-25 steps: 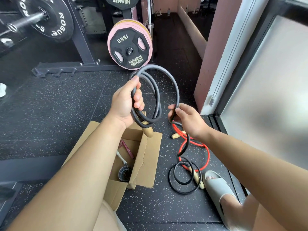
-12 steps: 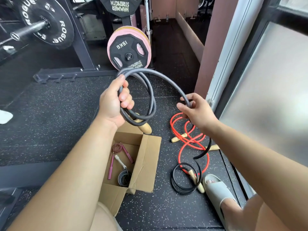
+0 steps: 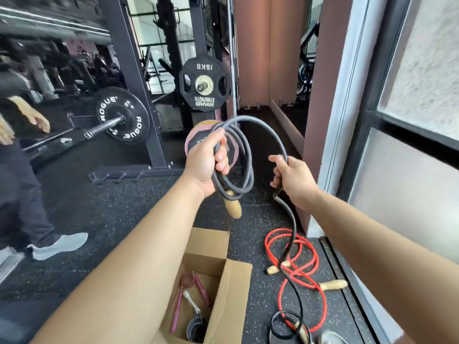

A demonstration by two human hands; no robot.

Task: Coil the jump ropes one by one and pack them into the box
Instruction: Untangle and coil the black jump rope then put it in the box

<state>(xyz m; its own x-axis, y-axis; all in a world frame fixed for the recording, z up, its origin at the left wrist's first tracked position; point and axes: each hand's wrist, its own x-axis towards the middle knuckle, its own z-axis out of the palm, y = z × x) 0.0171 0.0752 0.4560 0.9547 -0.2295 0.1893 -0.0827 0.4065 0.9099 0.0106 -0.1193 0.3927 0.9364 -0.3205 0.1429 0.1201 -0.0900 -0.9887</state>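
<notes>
My left hand (image 3: pixel 207 165) grips several loops of a thick grey jump rope (image 3: pixel 244 150), and its wooden handle (image 3: pixel 233 207) hangs below the fist. From the coil the rope arcs over to my right hand (image 3: pixel 290 180), which holds it loosely between thumb and fingers. Below that hand the rope drops to the floor and ends in a small loop with a second wooden handle (image 3: pixel 301 332). An open cardboard box (image 3: pixel 231 299) sits on the floor under my left forearm, with a pink rope (image 3: pixel 191 284) and a dark coiled rope (image 3: pixel 196 328) inside. A red jump rope (image 3: pixel 310 264) with wooden handles lies tangled beside the box.
A squat rack (image 3: pixel 139 95) with a loaded barbell and weight plates (image 3: pixel 203 85) stands ahead. Another person in dark trousers and grey shoes (image 3: pixel 59 244) walks at the left. A pink pillar (image 3: pixel 323 95) and a glass door frame (image 3: pixel 367 120) close off the right side.
My view tilted upward and both hands rose. The right hand has drawn more rope up off the floor, so the floor loop is smaller. A person has come into view at the left.
</notes>
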